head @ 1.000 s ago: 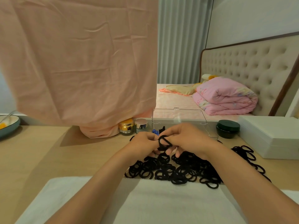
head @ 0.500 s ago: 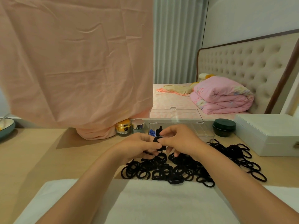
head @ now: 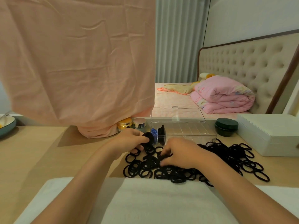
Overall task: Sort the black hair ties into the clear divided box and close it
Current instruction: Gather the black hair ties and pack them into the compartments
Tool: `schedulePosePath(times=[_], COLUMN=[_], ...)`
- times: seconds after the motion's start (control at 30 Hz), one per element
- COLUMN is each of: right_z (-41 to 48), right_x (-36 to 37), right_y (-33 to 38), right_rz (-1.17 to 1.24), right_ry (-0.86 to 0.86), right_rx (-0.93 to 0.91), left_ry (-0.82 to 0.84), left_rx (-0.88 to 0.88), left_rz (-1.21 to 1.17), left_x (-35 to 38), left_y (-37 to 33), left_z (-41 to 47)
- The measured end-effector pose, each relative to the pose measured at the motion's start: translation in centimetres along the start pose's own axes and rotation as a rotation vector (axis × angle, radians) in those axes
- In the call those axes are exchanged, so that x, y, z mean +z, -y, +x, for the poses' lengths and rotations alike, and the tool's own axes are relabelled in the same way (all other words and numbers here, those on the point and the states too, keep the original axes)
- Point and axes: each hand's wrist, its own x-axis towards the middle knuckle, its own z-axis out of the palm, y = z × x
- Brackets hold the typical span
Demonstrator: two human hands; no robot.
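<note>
A wide heap of black hair ties point(head: 226, 159) covers the wooden desk in front of me. Behind it stands the clear divided box point(head: 191, 131) with its lid point(head: 178, 113) raised. Its left compartments hold blue ties point(head: 153, 132) and black ties point(head: 161, 133). My left hand point(head: 129, 141) grips a small bundle of black ties point(head: 148, 137) just left of the box. My right hand point(head: 179, 153) reaches down into the heap, its fingertips pinching a tie there.
A white towel point(head: 145, 199) lies at the desk's near edge. A white case point(head: 271, 135) and a dark green jar point(head: 226, 126) stand right of the box. Gold and silver jars point(head: 132, 124) sit under a hanging pink cloth point(head: 77, 62). A bowl point(head: 6, 126) is far left.
My hands were together holding one tie. They have parted: the left keeps the bundle near the box, the right has dropped down into the heap.
</note>
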Motion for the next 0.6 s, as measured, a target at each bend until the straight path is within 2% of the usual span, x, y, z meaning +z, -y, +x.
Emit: schedulePosePath(times=[0.2, 0.6], right_z=[0.3, -1.5], right_x=[-0.2, -3.1], right_y=[-0.3, -0.1], right_rz=[0.055, 0.802], right_ry=[-0.067, -0.029], right_rx=[0.011, -0.057], left_ry=[-0.024, -0.035], left_rx=[0.039, 0.083], left_rz=[0.066, 0.042], left_x=[0.3, 1.5], left_y=[0.0, 0.0], left_z=[-0.2, -0.3])
